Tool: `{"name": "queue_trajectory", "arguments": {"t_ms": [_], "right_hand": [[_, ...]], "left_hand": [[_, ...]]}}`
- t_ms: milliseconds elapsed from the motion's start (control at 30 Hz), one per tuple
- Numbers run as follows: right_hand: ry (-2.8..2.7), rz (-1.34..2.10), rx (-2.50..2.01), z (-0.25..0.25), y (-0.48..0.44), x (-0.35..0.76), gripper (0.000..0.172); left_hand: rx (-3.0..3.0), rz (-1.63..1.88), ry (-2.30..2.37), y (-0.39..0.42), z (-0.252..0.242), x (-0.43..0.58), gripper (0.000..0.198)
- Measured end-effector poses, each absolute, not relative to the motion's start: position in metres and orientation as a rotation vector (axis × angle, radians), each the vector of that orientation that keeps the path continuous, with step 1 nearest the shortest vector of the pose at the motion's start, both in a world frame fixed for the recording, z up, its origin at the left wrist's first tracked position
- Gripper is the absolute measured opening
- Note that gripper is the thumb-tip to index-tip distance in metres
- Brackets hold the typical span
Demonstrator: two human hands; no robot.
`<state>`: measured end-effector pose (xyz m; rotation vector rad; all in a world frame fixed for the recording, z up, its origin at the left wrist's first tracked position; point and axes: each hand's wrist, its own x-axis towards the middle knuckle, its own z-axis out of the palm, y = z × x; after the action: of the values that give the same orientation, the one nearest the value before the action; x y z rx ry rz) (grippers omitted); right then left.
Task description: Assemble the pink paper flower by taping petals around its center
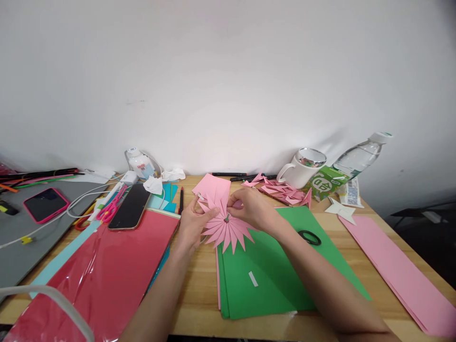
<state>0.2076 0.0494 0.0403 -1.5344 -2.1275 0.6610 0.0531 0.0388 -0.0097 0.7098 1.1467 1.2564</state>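
Wooden desk (199,289) against a white wall, strewn with craft paper. Just above the near edge of the green sheets (270,280) I hold a pink pleated paper star (228,233), its points fanned toward me. My left hand (193,223) grips its left side, thumb on top and fingers beneath, probably so the pleats stay spread. My right hand (250,209) pinches tight at the hub, thumb and forefinger closed on the centre where the folds meet.
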Motion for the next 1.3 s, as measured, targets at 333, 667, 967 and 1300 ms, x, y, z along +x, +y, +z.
{"name": "queue_trajectory", "arguments": {"t_ms": [333,667,967,1300], "right_hand": [[-2.173,0.622,-1.548,0.035,0.052,0.207,0.014],[-2.426,0.291,-1.512,0.039,0.048,0.204,0.018],[-2.547,0.087,-1.559,0.032,0.047,0.196,0.019],[-2.447,0.258,-1.477,0.032,0.051,0.205,0.017]], "left_hand": [[0.813,1.238,1.156,0.039,-0.014,0.051,0.086],[0.773,1.234,1.200,0.038,-0.009,0.052,0.101],[0.800,1.239,1.251,0.038,-0.008,0.051,0.105],[0.785,1.255,1.209,0.038,-0.007,0.052,0.096]]}}
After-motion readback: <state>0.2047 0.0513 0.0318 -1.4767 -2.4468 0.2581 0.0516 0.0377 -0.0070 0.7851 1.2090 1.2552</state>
